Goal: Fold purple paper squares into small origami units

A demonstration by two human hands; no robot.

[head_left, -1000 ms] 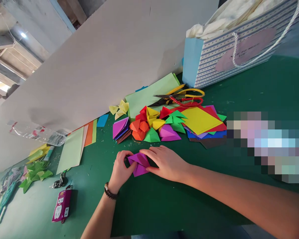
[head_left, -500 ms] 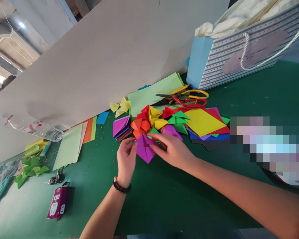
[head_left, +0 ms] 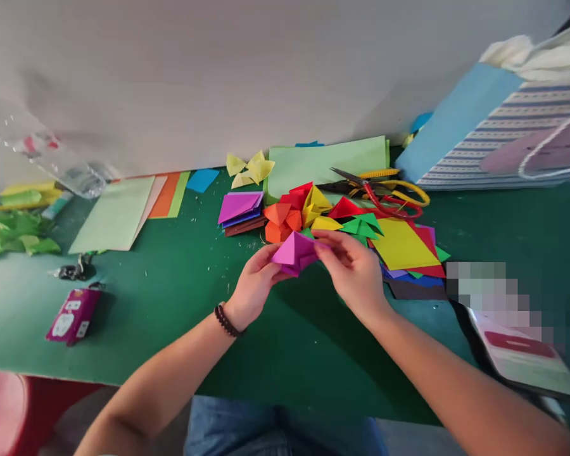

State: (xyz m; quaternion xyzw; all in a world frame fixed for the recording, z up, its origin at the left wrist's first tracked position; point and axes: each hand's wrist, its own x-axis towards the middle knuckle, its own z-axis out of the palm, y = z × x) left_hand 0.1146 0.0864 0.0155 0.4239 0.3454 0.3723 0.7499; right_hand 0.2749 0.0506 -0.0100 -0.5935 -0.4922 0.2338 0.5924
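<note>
The purple paper (head_left: 292,252) has gone from flattish to peaked, its folding seemingly advanced, our left hand (head_left: 253,287) and right hand (head_left: 360,273) pinching it.

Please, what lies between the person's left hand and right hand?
Folded purple paper, held by both, lies between the left hand and right hand in the head view.

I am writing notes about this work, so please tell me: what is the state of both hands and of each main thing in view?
Purple paper: folded, off flat
Left hand: gripping this paper
Right hand: gripping this paper
Orange piece: folded
Yellow sheet: flat, unfolded
Red scissors: open or shut unclear
Bag: upright, open at top
Bottle: transparent, upright or not unclear
</note>
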